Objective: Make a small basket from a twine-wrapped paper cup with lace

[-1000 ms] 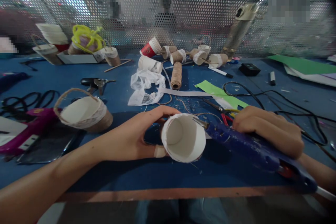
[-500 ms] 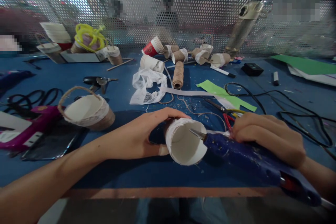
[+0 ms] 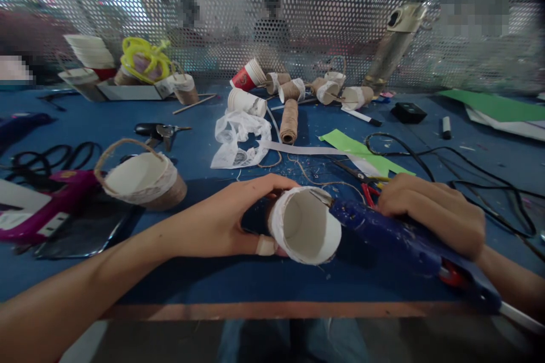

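Note:
My left hand [image 3: 238,216] is wrapped round a paper cup [image 3: 307,232] with lace at its rim, its mouth tilted toward me. A plaster-like band covers the left thumb. In my right hand [image 3: 434,218] is a blue glue gun [image 3: 392,241], and its metal nozzle reaches inside the cup's upper rim. Whether the nozzle touches the paper I cannot tell. Left of the cup stands a twine-wrapped basket [image 3: 170,190] with a lace rim and a twine handle. Red-handled scissors [image 3: 367,195] lie just beyond the right hand.
Behind the hands lie a white lace piece [image 3: 225,153], a twine roll [image 3: 289,122] and a green paper strip [image 3: 366,153]. A magenta glue gun [image 3: 72,198] rests on the left. Black cable [image 3: 426,167] loops at right. Several small cup baskets stand or lie near the perforated metal screen [image 3: 221,28].
The cup has turned slightly and shifted a little to the right in my left hand. The glue gun's nozzle has moved up from the cup's middle to its upper rim.

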The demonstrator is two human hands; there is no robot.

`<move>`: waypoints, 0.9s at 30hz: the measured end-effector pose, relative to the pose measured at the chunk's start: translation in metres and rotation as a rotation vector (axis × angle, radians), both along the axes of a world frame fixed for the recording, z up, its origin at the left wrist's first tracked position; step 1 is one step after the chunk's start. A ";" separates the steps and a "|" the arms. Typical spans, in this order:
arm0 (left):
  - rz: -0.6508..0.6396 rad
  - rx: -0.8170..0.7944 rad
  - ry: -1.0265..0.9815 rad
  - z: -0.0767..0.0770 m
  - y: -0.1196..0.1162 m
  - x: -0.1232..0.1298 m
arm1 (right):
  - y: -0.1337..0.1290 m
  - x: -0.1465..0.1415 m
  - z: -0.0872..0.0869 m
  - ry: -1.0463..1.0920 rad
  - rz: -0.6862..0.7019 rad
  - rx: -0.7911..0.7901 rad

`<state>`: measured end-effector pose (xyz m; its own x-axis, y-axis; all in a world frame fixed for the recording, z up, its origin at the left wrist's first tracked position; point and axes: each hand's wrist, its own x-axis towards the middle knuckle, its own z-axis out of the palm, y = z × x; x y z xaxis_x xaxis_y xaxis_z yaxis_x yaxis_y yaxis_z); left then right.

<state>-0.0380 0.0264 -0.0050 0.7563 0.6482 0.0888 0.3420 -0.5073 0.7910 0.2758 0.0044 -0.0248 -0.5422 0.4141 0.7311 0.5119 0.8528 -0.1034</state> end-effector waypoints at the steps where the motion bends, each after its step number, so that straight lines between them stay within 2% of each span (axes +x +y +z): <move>1: 0.000 0.010 -0.004 0.000 0.000 0.000 | 0.000 0.000 0.000 -0.004 -0.002 0.003; 8: -0.014 0.040 -0.007 -0.001 -0.001 -0.001 | 0.000 -0.001 0.000 0.005 -0.015 0.023; 18: -0.053 -0.006 -0.006 -0.002 0.000 0.000 | 0.002 0.000 -0.002 -0.019 0.052 0.017; 27: -0.067 0.010 -0.014 0.000 -0.001 0.003 | 0.000 -0.003 -0.001 -0.022 0.019 0.046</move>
<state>-0.0348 0.0253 -0.0051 0.7965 0.5953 0.1061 0.2959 -0.5367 0.7902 0.2732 0.0046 -0.0261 -0.5659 0.3694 0.7371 0.4971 0.8661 -0.0524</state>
